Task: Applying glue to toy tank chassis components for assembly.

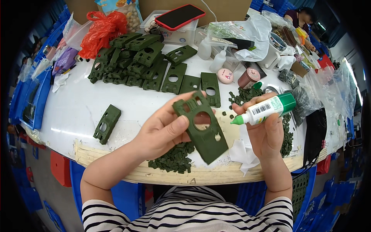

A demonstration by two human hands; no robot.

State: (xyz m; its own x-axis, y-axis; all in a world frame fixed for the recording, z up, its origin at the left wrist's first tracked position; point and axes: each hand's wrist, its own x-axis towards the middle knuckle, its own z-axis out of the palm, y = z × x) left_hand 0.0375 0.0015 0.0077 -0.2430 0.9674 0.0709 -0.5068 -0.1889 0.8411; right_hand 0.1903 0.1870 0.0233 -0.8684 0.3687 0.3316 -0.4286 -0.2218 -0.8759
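Note:
My left hand [164, 129] grips a dark green plastic model tank hull [208, 143] by its left edge, thumb on top. The hull is tilted, with a large round hole and smaller openings near its upper end. A small pale spot shows on its surface right of the round hole. In my right hand [266, 133] lies a white glue bottle [266, 109] with a green cap end and a green nozzle. The nozzle points left at the hull, a short gap away from it. Beneath the hull, small dark green parts [174, 158] lie in a heap.
A pile of similar green hulls [135, 58] stands at the back left; one hull [107, 123] lies alone at the left. Another heap of small parts [247, 94] lies behind my right hand. A red-edged phone [180, 17] rests on a clear box. A person [301, 17] sits far right.

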